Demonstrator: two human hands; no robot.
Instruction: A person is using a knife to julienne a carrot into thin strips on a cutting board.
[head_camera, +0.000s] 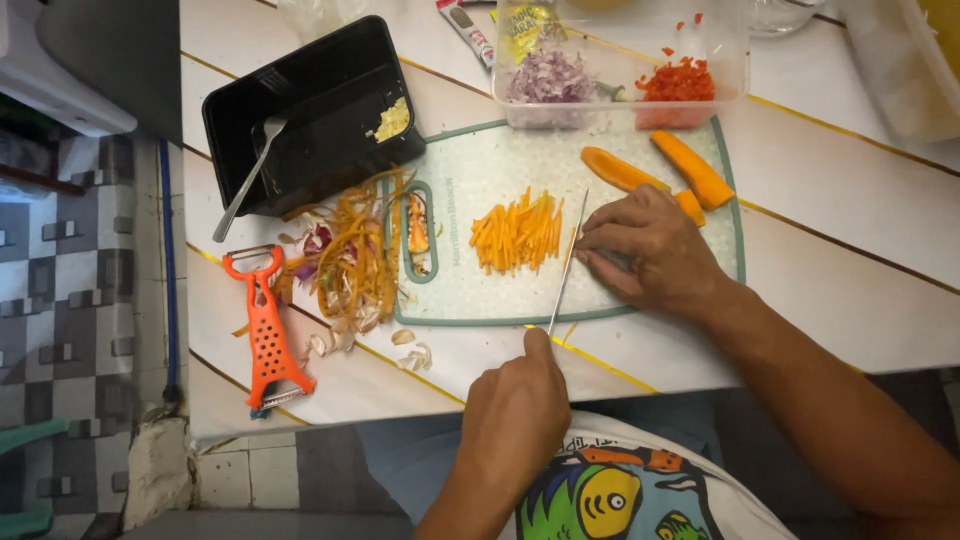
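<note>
left hand apparently grips knife; right hand steadies carrot.
</note>
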